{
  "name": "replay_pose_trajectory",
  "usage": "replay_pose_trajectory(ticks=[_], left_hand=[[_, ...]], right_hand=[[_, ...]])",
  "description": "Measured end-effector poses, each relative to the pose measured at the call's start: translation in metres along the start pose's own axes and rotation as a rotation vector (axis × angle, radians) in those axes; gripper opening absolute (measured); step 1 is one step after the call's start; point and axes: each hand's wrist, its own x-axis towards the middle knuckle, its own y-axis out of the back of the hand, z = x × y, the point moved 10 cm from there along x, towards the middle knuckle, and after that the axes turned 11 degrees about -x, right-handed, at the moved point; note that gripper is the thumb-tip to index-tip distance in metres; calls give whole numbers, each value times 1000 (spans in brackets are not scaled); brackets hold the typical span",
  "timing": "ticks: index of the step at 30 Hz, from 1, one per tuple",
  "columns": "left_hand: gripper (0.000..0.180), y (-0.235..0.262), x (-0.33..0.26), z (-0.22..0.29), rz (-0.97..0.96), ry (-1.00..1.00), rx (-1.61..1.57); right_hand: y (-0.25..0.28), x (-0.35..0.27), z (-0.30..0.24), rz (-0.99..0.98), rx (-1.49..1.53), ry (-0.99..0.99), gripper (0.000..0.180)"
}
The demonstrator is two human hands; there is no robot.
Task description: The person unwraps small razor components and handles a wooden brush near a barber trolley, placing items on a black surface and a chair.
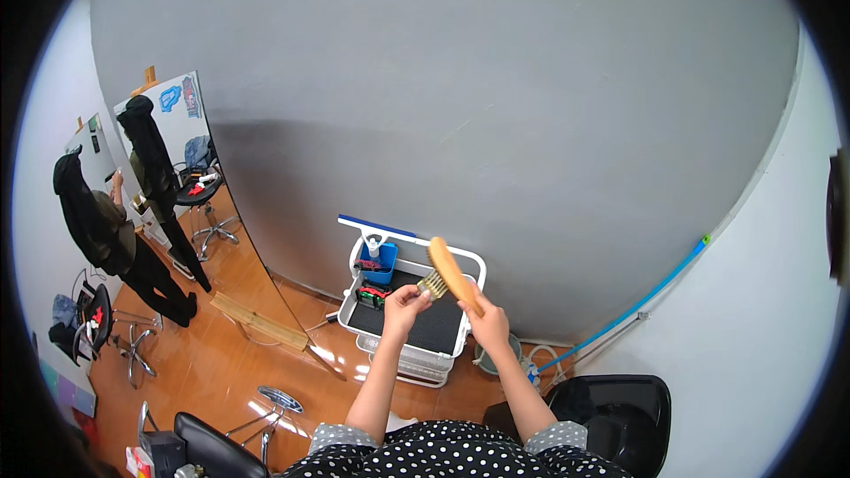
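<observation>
The right hand gripped a tan wooden bristle brush by its handle; left hand fingers pinched its bristles above a white wheeled trolley.

Grey wall ahead, evenly lit; white wall to the right. Floor of glossy orange-brown boards, showing bright glare. Large mirror leans on the left — it reflects a stool and a standing figure. White wire trolley stands against the grey wall, a blue bin on its top tier. Black chair at lower right; another black chair at lower left — chrome base beside it.
</observation>
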Motion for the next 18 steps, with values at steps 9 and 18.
replay_pose_trajectory(ticks=[9, 18], left_hand=[[14, -7, -52, 63, 140, -674, 749], [7, -18, -70, 68, 122, -693, 770]], right_hand=[[5, -24, -29, -202, 108, 269, 47], [13, -26, -26, -243, 53, 221, 48]])
